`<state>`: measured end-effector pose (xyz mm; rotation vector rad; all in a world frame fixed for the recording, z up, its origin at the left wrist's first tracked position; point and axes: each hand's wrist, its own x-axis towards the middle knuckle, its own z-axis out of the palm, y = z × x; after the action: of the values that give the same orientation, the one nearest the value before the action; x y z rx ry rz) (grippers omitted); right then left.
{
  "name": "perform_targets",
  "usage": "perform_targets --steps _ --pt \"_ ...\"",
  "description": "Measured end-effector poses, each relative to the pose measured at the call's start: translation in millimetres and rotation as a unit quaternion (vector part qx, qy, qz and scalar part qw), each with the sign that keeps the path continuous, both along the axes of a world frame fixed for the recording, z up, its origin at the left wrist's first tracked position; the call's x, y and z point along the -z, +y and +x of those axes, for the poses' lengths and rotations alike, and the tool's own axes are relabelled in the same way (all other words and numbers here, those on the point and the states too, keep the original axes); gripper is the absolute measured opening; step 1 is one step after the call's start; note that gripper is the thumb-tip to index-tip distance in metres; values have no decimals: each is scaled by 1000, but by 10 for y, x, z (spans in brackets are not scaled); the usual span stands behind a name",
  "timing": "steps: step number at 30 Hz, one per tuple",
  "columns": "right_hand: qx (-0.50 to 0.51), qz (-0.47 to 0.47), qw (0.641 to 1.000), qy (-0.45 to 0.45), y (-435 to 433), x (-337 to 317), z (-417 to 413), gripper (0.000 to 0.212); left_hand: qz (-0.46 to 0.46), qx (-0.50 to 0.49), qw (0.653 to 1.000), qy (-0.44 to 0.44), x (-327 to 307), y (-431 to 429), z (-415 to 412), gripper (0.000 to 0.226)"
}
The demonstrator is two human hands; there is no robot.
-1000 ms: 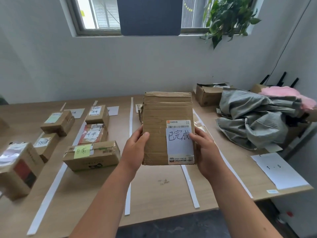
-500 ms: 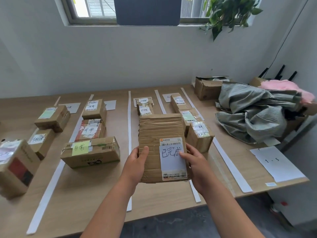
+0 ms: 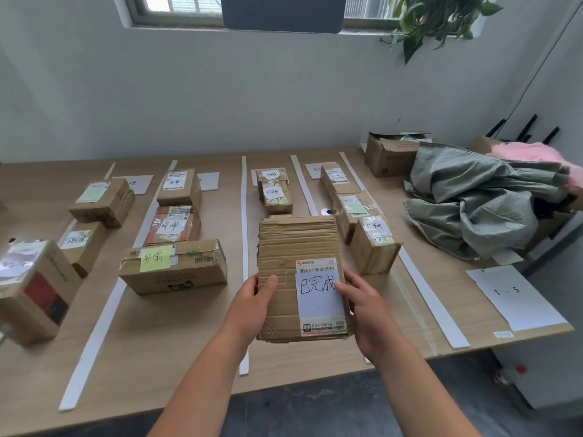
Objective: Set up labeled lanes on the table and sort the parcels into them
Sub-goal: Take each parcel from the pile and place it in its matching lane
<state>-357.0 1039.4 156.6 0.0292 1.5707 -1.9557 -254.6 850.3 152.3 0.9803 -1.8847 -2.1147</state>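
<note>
A flat brown cardboard parcel [image 3: 293,257] with a white handwritten label lies low over the wooden table [image 3: 164,339], in the lane between two white strips. My left hand [image 3: 252,304] grips its left edge with the thumb on top. My right hand [image 3: 362,304] grips its right edge, thumb on the label. Two small labeled parcels [image 3: 273,193] sit farther back in the same lane. White lane strips [image 3: 243,216] run front to back across the table.
Labeled boxes fill the lanes to the left [image 3: 173,266] and right [image 3: 373,247]. A grey sack [image 3: 473,200] with pink cloth and an open carton [image 3: 389,154] lie at the back right. A white sheet [image 3: 517,298] lies at the right edge.
Both hands have lowered the parcel from upright in front of me to nearly flat over the table in the middle lane. The view has tilted down.
</note>
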Motion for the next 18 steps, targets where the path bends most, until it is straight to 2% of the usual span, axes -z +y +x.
perform_targets --steps 8,18 --pt "-24 73 997 20 -85 106 33 29 16 54 998 -32 188 -149 137 26" --pt "-54 140 988 -43 -265 419 -364 26 36 12 994 -100 534 -302 -223 31"
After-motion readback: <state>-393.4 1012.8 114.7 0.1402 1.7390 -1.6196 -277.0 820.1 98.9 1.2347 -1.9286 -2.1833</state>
